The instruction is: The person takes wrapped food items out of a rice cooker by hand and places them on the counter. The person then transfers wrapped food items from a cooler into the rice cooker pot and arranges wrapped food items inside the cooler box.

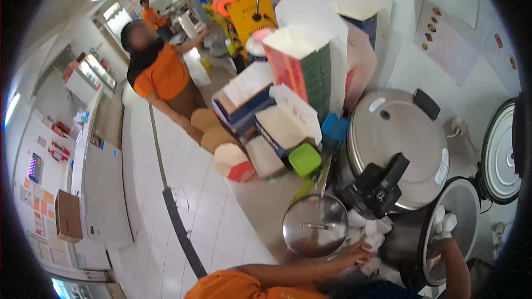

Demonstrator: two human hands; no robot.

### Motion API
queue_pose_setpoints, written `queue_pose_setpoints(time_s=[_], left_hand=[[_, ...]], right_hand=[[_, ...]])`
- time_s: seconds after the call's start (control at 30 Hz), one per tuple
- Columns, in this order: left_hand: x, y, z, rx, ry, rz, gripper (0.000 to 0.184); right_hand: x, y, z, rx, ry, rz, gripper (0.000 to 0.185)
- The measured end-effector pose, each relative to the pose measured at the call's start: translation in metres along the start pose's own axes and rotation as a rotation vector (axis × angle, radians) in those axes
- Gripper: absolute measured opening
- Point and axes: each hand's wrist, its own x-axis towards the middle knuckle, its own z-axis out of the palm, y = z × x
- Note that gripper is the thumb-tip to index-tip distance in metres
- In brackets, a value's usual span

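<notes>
My left hand [354, 256] rests at the counter on a heap of white wrapped packets [374, 241], its fingers stretched over them. My right hand [442, 250] reaches inside an open deep metal pot [470, 210], closed at the base of several white packets [445, 222]. Its fingertips are partly hidden by the packets. Near my left hand lies a round steel lid with a handle [315, 226], over a pan. Behind the packets stands a large closed cooker [396, 138] with a black latch [377, 185].
The open pot's lid [501, 149] stands raised at the right. Stacked food boxes [299, 66], a green container [305, 159] and a blue container [334, 127] crowd the counter. A co-worker in orange [163, 72] stands beyond, one hand by a brown box [213, 130].
</notes>
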Motion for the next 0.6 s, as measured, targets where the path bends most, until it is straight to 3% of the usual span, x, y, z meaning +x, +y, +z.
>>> queue_pose_setpoints(time_s=[0.17, 0.37, 0.47, 0.6], left_hand=[[-0.023, 0.004, 0.009, 0.145, -0.017, 0.086, 0.026], [0.0, -0.032, -0.001, 0.18, -0.166, 0.195, 0.02], [-0.009, -0.018, 0.011, 0.234, -0.153, 0.177, 0.022], [-0.019, 0.003, 0.028, 0.11, -0.204, 0.427, 0.032]], right_hand=[[0.014, -0.001, 0.003, -0.058, 0.047, 0.039, 0.085], [0.018, 0.002, 0.001, -0.064, 0.074, 0.066, 0.085], [0.003, 0.011, 0.002, -0.021, 0.063, 0.066, 0.084], [-0.064, 0.049, -0.02, 0.284, 0.0, -0.05, 0.084]])
